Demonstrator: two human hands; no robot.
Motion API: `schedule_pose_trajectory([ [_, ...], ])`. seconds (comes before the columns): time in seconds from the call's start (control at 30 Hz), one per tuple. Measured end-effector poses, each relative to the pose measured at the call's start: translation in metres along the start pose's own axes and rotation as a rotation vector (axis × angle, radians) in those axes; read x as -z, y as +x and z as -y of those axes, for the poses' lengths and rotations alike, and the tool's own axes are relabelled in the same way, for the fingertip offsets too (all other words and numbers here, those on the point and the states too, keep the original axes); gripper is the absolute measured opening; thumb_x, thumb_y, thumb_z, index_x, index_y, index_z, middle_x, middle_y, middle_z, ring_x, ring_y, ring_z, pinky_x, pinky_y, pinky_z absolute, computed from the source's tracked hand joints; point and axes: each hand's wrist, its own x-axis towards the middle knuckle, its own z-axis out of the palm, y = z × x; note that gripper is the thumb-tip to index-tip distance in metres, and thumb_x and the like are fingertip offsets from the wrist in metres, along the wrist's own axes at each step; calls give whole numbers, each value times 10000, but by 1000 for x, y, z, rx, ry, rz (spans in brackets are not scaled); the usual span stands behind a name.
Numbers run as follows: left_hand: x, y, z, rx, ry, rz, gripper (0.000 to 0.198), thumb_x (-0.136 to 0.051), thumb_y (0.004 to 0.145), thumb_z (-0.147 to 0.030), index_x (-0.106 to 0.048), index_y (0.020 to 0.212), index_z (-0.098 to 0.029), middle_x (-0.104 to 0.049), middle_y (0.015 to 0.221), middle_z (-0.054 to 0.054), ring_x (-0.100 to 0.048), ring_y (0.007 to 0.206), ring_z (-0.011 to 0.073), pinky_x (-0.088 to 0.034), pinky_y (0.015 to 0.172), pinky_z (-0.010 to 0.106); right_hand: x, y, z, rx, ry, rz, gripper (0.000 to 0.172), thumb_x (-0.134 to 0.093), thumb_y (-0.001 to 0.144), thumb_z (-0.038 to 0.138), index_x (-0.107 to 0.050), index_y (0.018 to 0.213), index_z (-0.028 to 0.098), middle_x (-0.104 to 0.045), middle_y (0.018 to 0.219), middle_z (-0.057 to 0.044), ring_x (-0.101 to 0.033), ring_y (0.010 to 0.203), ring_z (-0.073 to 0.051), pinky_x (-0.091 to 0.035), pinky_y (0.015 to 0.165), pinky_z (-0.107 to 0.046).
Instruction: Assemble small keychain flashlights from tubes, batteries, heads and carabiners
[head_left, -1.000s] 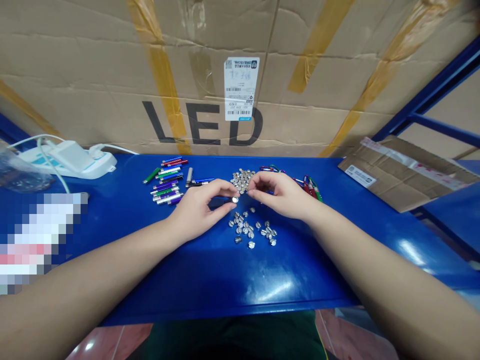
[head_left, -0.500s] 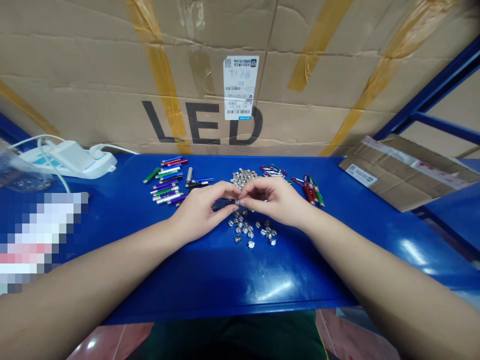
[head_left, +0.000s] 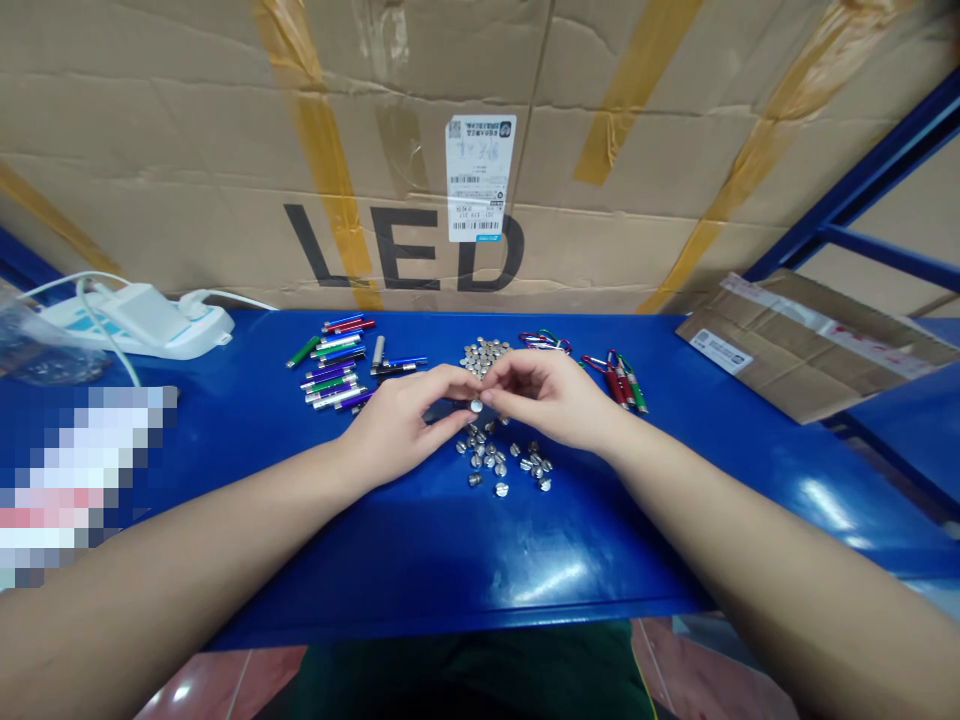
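Between the fingertips of both hands is a small round silver button cell. My left hand pinches it with thumb and forefinger. My right hand is also closed in a pinch, its fingertips against the cell's right side; whether it grips the same piece or another is hidden. Behind the fingers lies a pile of flat silver button cells. In front of them several short silver pieces, perhaps stacked cells, are scattered on the blue table.
Left of the hands lie several coloured metal tubes. Keychain torches with carabiners lie to the right. A white power strip stands at the back left, a small carton at the right. A large cardboard box walls off the back.
The silver cell at my fingertips has turned so its flat face shows. My right hand has shifted very slightly; the left stays in place.
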Motion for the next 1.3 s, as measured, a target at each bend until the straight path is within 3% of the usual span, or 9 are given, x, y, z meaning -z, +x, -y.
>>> schedule_pose_trajectory([
  [0.07,1,0,0,-5,13,-5,209,-719,949,-173,-675,1153,-188,-800,1097,34,-792,995,158,-630,915,235,8,0,-3,42,-148,-59,106,-687,907,282,-702,889,179,-704,788,-17,-629,689,-148,-512,674,-294],
  [0.23,5,1,-1,20,59,0,153,-708,953,-190,-715,1106,-200,-801,1110,36,-783,1000,174,-649,855,242,34,1,-21,20,-830,-136,128,-642,909,150,-766,928,176,-741,913,-86,-686,873,-240,-528,834,-381],
  [0.37,6,0,0,90,3,-11,177,-727,946,-229,-692,1117,-198,-801,1110,33,-790,1000,173,-649,917,258,40,2,-33,-5,-993,-58,154,-657,931,171,-800,986,190,-731,1003,-120,-678,1017,-290,-527,942,-422],
  [0.67,5,0,1,109,-26,-19,195,-742,931,-231,-673,1110,-194,-799,1092,36,-795,990,177,-651,937,269,24,9,-32,116,-991,32,198,-666,966,216,-809,1103,210,-689,1015,-106,-629,975,-276,-499,926,-425],
  [0.93,4,0,0,112,-55,-11,196,-732,933,-213,-662,1114,-190,-804,1100,41,-794,1014,176,-647,953,270,23,13,-36,183,-1009,19,158,-652,975,209,-808,994,189,-726,964,-106,-643,905,-269,-492,839,-408],
  [1.0,4,0,0,114,-65,-17,202,-736,931,-220,-659,1115,-192,-805,1098,40,-796,1016,179,-649,954,276,22,12,-33,242,-940,-50,139,-655,971,200,-793,963,180,-743,943,-102,-660,881,-258,-506,826,-399],
  [1.13,3,-1,1,135,-101,-32,235,-749,920,-236,-646,1129,-202,-808,1087,37,-800,1010,184,-650,958,280,14,5,-14,393,-577,-199,67,-688,952,185,-747,921,192,-780,891,-53,-711,824,-197,-546,789,-333],
  [1.3,2,-1,4,156,-136,-35,275,-754,914,-275,-632,1150,-209,-809,1069,43,-803,997,201,-659,938,302,1,-1,1,497,-436,-31,74,-676,967,186,-730,918,201,-786,891,-47,-730,835,-183,-572,796,-330],
])
